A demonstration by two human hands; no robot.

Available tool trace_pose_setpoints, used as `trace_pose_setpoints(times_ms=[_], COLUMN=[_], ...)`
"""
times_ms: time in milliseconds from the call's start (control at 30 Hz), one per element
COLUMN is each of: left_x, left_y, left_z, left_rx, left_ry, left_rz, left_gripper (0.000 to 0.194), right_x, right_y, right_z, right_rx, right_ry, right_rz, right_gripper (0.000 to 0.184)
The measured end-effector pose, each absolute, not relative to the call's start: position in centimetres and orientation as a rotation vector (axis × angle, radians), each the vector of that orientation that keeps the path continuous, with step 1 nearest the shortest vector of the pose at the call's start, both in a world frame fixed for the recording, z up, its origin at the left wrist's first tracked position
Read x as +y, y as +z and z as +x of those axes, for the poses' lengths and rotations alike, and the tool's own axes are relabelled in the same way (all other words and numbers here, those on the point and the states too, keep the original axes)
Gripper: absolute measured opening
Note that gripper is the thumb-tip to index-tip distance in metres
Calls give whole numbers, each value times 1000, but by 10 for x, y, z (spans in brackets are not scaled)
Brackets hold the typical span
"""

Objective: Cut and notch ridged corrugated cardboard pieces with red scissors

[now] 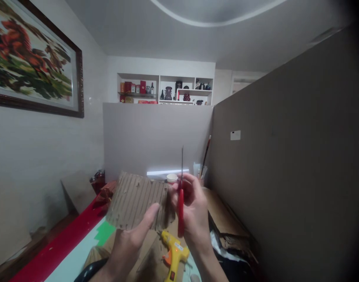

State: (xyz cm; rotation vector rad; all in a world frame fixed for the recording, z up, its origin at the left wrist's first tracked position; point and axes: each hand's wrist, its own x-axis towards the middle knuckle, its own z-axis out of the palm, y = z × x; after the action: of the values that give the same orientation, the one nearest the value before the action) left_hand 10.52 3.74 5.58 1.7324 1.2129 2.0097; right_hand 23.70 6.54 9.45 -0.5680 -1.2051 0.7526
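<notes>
My left hand (131,239) holds up a piece of corrugated cardboard (138,199), thumb pressed on its lower right face. My right hand (193,207) is closed around red-handled scissors (181,203), whose blades point straight up at the cardboard's right edge. Both are raised in front of me above the table.
A yellow hot glue gun (174,254) lies on the table below the hands. Cardboard sheets (223,219) lie to the right, a brush jar (200,170) and a small white cup (172,178) at the back. Grey partition walls (285,156) stand behind and right. A red strip (62,243) runs along the left.
</notes>
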Motion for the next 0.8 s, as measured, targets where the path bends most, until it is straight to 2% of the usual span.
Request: trace_pose_setpoints(times_ms=[133,367,500,700,800], left_x=[35,37,36,44,45], left_y=[50,67,76,70,69], left_z=[105,105,102,98,99], left_rx=[1244,1090,989,963,1038], left_ry=[1998,1892,1909,1950,1943], left_rz=[1661,1463,1321,1214,1288], left_gripper=[35,24,23,38,34], right_x=[63,66,83,92,79], right_y=[94,88,85,89,95], right_z=[238,235,253,279,270], right_rx=[-1236,-1231,-1155,-1101,-1118], right_ry=[703,595,536,485,527], right_rz=[-597,-673,-779,-871,-801], right_gripper=[34,29,35,37,39])
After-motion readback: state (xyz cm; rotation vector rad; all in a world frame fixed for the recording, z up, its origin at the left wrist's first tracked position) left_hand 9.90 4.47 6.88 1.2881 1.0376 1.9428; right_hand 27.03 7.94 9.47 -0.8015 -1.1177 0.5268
